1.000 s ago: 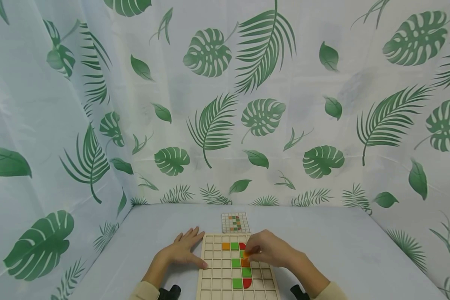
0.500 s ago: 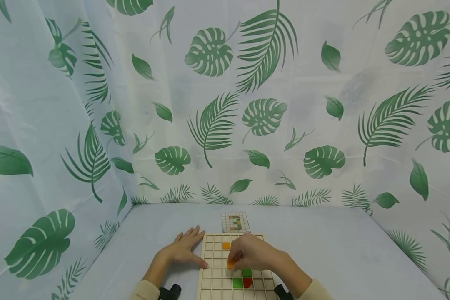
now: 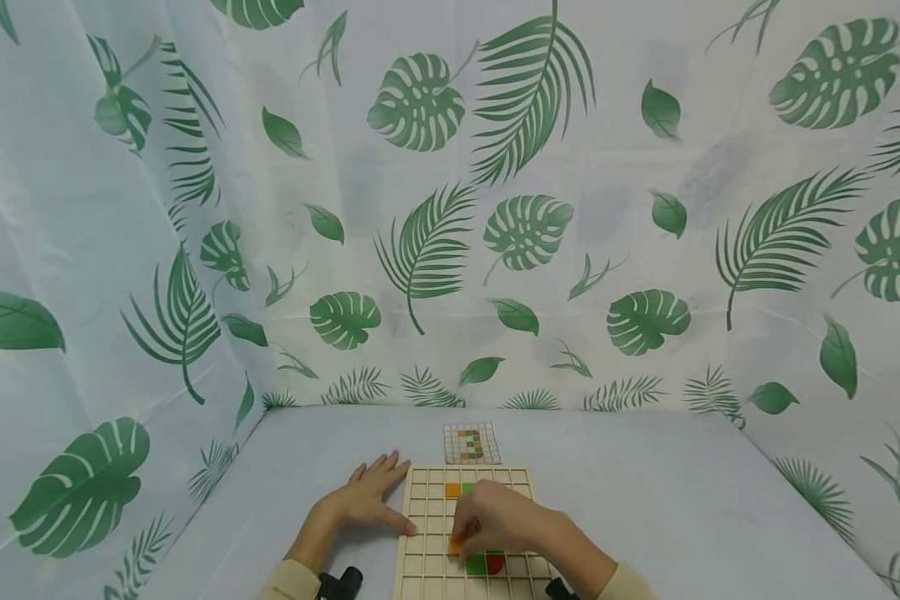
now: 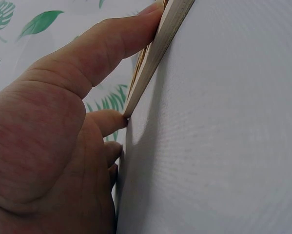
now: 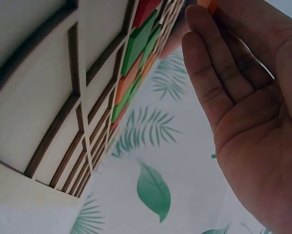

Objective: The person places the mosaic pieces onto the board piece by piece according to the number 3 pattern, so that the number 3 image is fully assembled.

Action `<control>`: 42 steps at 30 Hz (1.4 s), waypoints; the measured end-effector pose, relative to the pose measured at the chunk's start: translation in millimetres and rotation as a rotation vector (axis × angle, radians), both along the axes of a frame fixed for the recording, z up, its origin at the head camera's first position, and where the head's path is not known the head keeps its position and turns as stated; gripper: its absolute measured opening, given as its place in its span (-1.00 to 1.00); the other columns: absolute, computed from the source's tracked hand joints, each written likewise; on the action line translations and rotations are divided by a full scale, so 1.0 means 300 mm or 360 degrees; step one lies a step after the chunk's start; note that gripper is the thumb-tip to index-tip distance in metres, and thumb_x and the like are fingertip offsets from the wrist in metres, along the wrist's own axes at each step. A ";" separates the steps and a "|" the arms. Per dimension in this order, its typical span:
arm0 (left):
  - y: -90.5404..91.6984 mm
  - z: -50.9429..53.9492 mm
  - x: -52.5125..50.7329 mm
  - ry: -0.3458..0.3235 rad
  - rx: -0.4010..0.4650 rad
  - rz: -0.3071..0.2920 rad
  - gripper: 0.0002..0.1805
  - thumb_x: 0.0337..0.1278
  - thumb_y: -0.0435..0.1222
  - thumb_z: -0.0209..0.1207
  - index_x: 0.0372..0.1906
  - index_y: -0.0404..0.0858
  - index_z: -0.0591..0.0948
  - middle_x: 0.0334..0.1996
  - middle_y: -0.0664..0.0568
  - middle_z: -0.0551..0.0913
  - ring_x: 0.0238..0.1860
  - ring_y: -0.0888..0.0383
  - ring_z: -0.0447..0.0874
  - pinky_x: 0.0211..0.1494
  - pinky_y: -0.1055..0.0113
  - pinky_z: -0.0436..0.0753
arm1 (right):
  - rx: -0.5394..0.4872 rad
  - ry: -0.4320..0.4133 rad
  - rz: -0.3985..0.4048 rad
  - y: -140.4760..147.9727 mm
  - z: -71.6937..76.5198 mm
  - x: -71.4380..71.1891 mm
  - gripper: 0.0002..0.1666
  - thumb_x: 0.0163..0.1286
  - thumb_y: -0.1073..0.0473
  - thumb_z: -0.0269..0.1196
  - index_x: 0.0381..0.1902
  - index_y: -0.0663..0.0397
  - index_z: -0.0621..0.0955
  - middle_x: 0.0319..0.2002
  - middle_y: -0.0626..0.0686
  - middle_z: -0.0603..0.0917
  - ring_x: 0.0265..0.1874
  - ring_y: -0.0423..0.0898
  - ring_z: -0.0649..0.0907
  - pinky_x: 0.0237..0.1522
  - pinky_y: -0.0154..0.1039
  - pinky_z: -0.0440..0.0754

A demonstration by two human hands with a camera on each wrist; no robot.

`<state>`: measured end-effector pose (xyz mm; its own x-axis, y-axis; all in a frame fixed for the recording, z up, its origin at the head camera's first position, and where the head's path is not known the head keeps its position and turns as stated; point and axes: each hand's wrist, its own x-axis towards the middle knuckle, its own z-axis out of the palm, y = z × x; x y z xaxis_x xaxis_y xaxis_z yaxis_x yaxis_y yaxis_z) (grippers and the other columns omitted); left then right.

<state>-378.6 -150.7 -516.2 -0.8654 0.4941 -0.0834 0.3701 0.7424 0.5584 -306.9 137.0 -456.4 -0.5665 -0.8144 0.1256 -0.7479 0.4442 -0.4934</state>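
Observation:
A wooden grid board [image 3: 424, 567] lies on the table. My left hand [image 3: 363, 500] rests at its left side, fingers spread; in the left wrist view the thumb [image 4: 94, 51] lies on the board's edge [image 4: 153, 63]. Between right thumb and fingers my right hand [image 3: 504, 518] pinches an orange tile [image 3: 454, 547], low over the board's middle. The same orange tile [image 5: 208, 5] shows at the top of the right wrist view. Set in the grid are an orange tile [image 3: 452, 490], a green tile [image 3: 476, 565] and a red rounded tile [image 3: 495, 564]. The right hand hides other tiles.
Behind the board lies a small card [image 3: 471, 443] printed with a coloured grid pattern. White cloth [image 3: 645, 475] covers the table, and a leaf-print curtain [image 3: 450, 250] hangs behind and to the left.
My right hand has moved left across the board with the orange tile, then toward the board's near side. The left hand stays in place.

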 end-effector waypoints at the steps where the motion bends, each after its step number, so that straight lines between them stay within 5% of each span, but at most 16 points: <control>1: 0.000 -0.005 -0.004 0.0005 0.0000 0.0003 0.40 -0.35 0.48 0.42 0.64 -0.16 0.24 0.68 -0.23 0.02 0.70 -0.28 -0.15 0.65 -0.37 -0.23 | 0.0005 0.0002 0.0003 -0.002 -0.002 0.001 -0.86 0.18 0.15 0.57 -0.27 -0.02 0.86 -0.36 -0.23 0.79 -0.40 -0.53 0.64 -0.33 -0.59 0.65; 5: 0.001 -0.006 -0.004 0.0001 -0.0012 0.0003 0.40 -0.35 0.48 0.42 0.64 -0.16 0.23 0.69 -0.20 0.00 0.70 -0.26 -0.17 0.66 -0.35 -0.25 | 0.0049 0.0035 0.0017 -0.008 -0.007 0.005 -0.85 0.19 0.07 0.57 -0.28 -0.06 0.86 -0.37 -0.26 0.78 -0.42 -0.54 0.62 -0.35 -0.60 0.63; 13: 0.013 0.048 0.028 -0.0026 -0.0045 0.0009 0.32 -0.24 0.34 0.47 0.64 -0.17 0.23 0.68 -0.22 0.01 0.70 -0.26 -0.14 0.66 -0.35 -0.19 | 0.0112 0.0029 0.0017 -0.017 -0.012 0.006 -0.85 0.18 0.06 0.58 -0.29 -0.09 0.86 -0.36 -0.30 0.77 -0.43 -0.54 0.60 -0.36 -0.59 0.61; 42: 0.019 0.047 0.030 -0.0035 -0.0059 0.0016 0.31 -0.24 0.32 0.47 0.64 -0.18 0.23 0.68 -0.22 0.01 0.70 -0.25 -0.14 0.67 -0.34 -0.18 | 0.0271 0.0137 0.0024 -0.045 -0.016 0.032 -0.84 0.14 0.07 0.60 -0.30 -0.15 0.85 -0.39 -0.37 0.75 -0.47 -0.54 0.54 -0.38 -0.63 0.54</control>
<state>-369.6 -145.1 -502.0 -0.8681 0.4816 -0.1203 0.3504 0.7663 0.5386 -297.2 123.4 -461.3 -0.5470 -0.8365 0.0328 -0.7913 0.5039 -0.3462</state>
